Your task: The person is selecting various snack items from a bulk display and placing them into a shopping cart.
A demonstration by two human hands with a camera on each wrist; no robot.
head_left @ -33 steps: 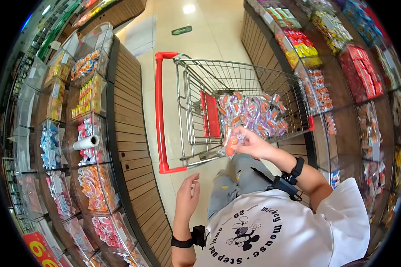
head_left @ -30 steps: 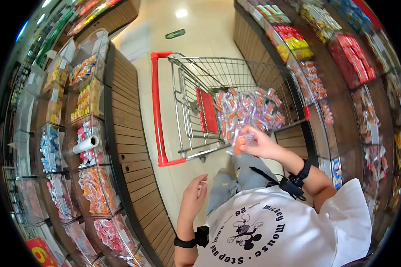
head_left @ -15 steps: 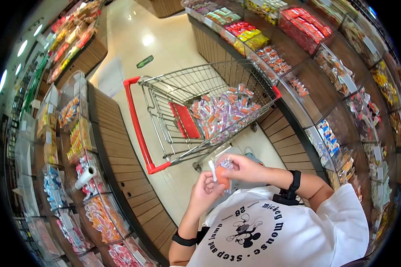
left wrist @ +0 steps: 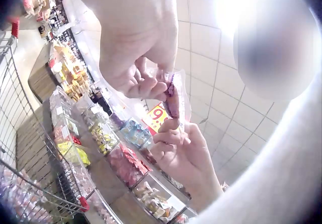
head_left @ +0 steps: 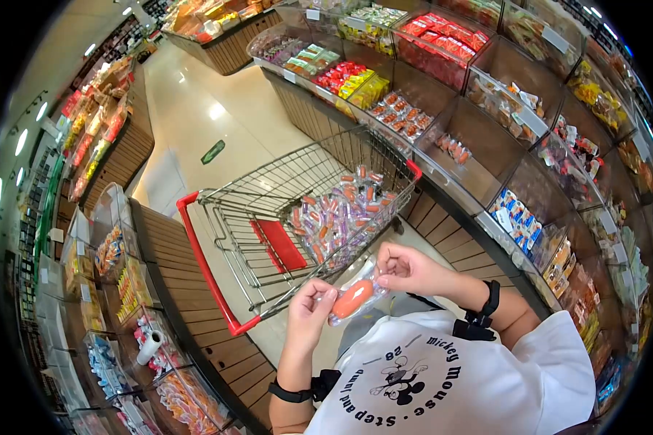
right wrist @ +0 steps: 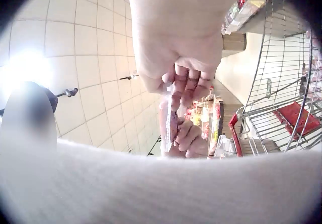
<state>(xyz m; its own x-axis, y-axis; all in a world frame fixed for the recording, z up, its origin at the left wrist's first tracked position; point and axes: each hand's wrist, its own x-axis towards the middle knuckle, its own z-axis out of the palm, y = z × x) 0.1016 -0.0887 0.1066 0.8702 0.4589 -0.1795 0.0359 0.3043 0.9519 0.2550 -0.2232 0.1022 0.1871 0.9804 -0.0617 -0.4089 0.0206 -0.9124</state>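
**Pack held by both ends, beside the cart**

As I see it from my remote post, the orange pack [head_left: 355,299] lies aslant between the two hands, in front of the white shirt [head_left: 471,370] and on the near side of the cart [head_left: 209,272], outside its basket. The left hand [head_left: 309,313] is clamped on the lower end, thumb laid over the film; the right hand [head_left: 415,270] pinches the upper end between thumb and finger. Held so, the middle is left uncovered; I judge that the two-ended grip keeps the pack steady and easy to see. My left wrist view shows purplish marking on the wrap.

Similar packs form a heap [head_left: 341,217] in the basket, beyond the red flap [head_left: 279,245]; the wire walls, I suppose, keep them from spilling. To the right, clear dividers part the bins [head_left: 480,170], presumably to keep the kinds separate. A black strap [head_left: 492,297] on each wrist leaves the fingers free.
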